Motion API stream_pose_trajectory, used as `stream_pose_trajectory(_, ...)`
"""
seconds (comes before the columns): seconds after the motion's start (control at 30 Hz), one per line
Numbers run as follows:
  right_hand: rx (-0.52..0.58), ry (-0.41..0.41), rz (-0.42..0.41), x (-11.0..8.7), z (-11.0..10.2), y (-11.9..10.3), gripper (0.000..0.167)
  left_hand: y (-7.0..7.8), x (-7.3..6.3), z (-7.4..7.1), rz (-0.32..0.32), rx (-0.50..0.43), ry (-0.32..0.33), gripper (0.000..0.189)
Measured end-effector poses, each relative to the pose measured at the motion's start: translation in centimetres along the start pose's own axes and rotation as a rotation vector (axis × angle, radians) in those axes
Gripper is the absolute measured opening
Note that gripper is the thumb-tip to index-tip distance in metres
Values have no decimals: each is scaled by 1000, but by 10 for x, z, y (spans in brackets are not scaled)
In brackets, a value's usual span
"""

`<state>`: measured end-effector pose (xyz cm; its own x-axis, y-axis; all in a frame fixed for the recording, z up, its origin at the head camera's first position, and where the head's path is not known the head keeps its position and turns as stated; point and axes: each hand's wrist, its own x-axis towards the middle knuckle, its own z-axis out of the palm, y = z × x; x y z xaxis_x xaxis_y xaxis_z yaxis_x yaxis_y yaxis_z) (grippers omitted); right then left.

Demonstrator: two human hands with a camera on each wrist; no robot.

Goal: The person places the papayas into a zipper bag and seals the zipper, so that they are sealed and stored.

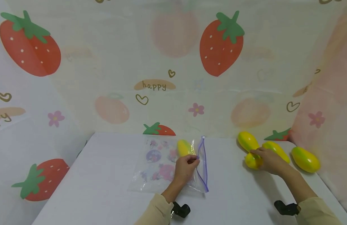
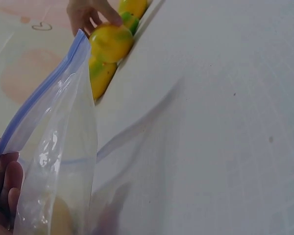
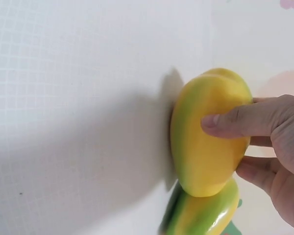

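Observation:
A clear zip bag with pink and purple cartoon prints lies on the table, its purple zip edge to the right. My left hand pinches the bag's upper layer by that edge, and the mouth gapes. Inside the bag sits one yellow-green mango. Farther right, my right hand grips another mango, thumb on one side and fingers on the other. Behind and beside that hand lie three more: a back mango, a middle mango and a mango at the right.
The white table meets a patterned backdrop with strawberries along its far edge. A pink cloth side rises at the right. Black camera mounts sit at both wrists, near the cream sleeves.

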<state>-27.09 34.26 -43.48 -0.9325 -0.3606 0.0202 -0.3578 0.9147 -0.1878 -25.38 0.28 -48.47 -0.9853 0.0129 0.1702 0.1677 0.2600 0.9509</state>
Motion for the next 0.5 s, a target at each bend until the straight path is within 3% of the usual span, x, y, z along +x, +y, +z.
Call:
stream_pose_trajectory(0.23, -3, 16, 37, -5, 0, 0, 58, -1, 0, 2, -2, 17, 3, 17)
stream_pose_trajectory(0.5, 75, 43, 62, -2, -5, -6, 71, -1, 0, 2, 3, 0, 8, 15)
